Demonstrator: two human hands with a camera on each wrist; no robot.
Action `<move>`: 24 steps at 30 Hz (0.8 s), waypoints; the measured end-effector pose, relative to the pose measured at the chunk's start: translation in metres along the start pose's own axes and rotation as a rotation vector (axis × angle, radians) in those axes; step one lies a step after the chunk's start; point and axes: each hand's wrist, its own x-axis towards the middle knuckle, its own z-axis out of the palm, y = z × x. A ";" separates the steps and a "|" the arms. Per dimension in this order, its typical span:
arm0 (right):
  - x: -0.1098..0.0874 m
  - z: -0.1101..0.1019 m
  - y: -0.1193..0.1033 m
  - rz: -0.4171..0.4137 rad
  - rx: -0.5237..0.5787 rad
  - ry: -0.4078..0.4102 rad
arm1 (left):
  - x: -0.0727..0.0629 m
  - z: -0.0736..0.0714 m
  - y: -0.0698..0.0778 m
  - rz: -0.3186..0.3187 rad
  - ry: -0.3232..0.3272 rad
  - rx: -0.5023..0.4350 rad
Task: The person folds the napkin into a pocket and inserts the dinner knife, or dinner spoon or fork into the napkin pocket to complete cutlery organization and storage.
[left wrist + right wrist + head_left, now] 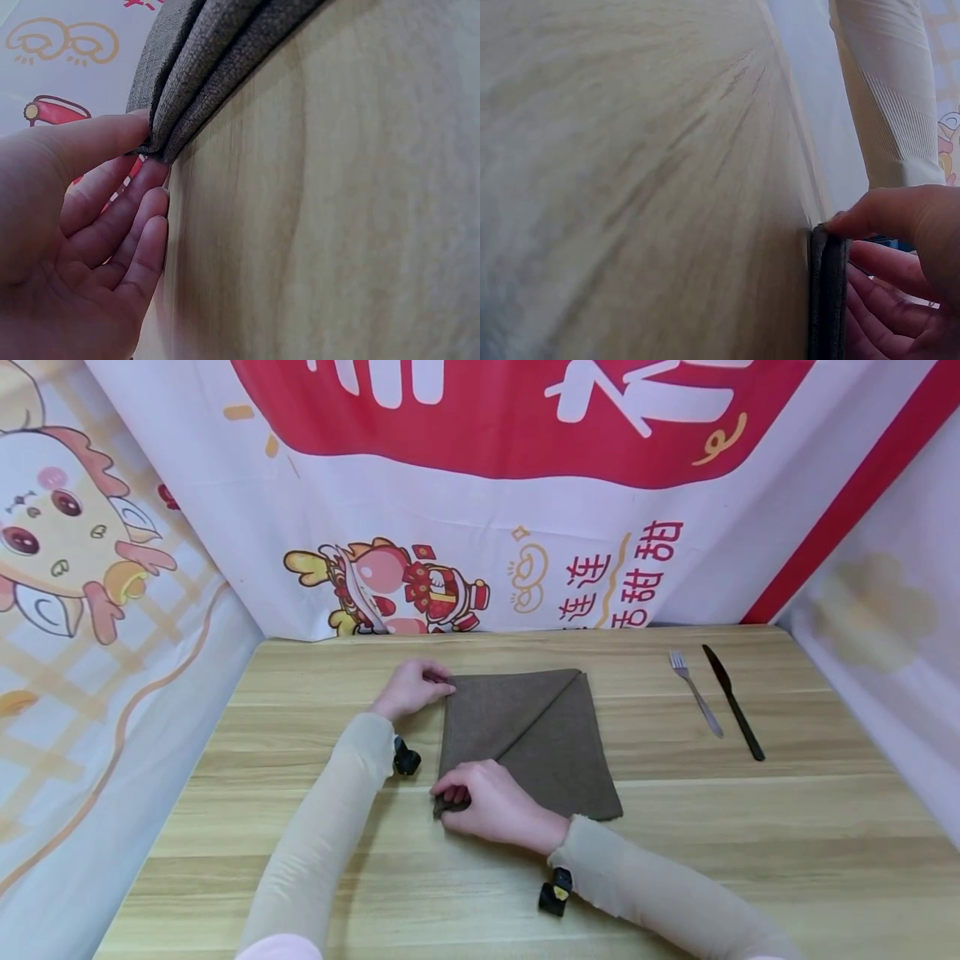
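A dark brown cloth napkin [555, 752] lies folded into a square on the wooden table, with a diagonal edge running across its top layer. At its far left corner, my left hand [412, 687] pinches the cloth between thumb and fingers. The left wrist view shows several stacked layers of the napkin [217, 67] at the fingertips of the left hand [90, 225]. My right hand [498, 806] grips the near left corner. In the right wrist view, the thumb of the right hand [900, 277] presses on the napkin's thick folded edge [827, 300], fingers behind it.
To the right of the napkin, a fork [696, 693] and a dark knife [733, 702] lie on the table [810, 827]. A printed curtain [465, 510] hangs behind the table's far edge, with more printed cloth on both sides.
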 end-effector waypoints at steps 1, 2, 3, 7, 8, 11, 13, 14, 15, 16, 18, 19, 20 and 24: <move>0.000 0.000 -0.001 -0.001 -0.015 -0.006 | 0.000 0.000 -0.001 0.004 0.002 -0.005; 0.000 0.001 -0.002 -0.005 -0.032 -0.011 | -0.001 0.000 -0.001 0.008 0.002 -0.010; 0.000 0.001 -0.002 -0.011 -0.047 -0.015 | -0.001 -0.001 -0.001 0.010 0.005 -0.013; 0.000 0.001 -0.004 -0.030 -0.078 -0.009 | -0.003 -0.001 0.000 0.014 0.010 -0.025; 0.000 0.001 -0.003 -0.034 -0.073 -0.002 | -0.003 -0.001 0.001 0.017 0.010 -0.027; 0.000 -0.002 -0.002 -0.029 -0.049 0.010 | -0.003 0.000 0.001 0.033 0.008 -0.038; -0.001 -0.004 -0.001 -0.012 -0.021 0.010 | -0.004 0.000 0.001 0.044 0.008 -0.049; -0.001 -0.006 -0.001 -0.001 -0.006 0.009 | -0.004 0.001 0.001 0.049 0.008 -0.055; -0.001 -0.007 -0.001 0.011 0.011 0.007 | -0.004 0.001 0.001 0.052 0.010 -0.062; -0.002 -0.010 -0.001 0.025 0.028 0.005 | -0.004 0.001 0.001 0.052 0.013 -0.070; -0.003 -0.015 -0.002 0.048 0.059 0.003 | -0.005 0.002 0.001 0.049 0.022 -0.091; -0.004 -0.018 -0.003 0.061 0.071 0.003 | -0.005 0.002 0.002 0.047 0.029 -0.104; -0.005 -0.022 -0.004 0.073 0.080 0.006 | -0.005 0.002 0.002 0.045 0.036 -0.118; -0.010 -0.035 -0.007 0.125 0.092 0.017 | -0.006 0.003 0.004 0.042 0.071 -0.185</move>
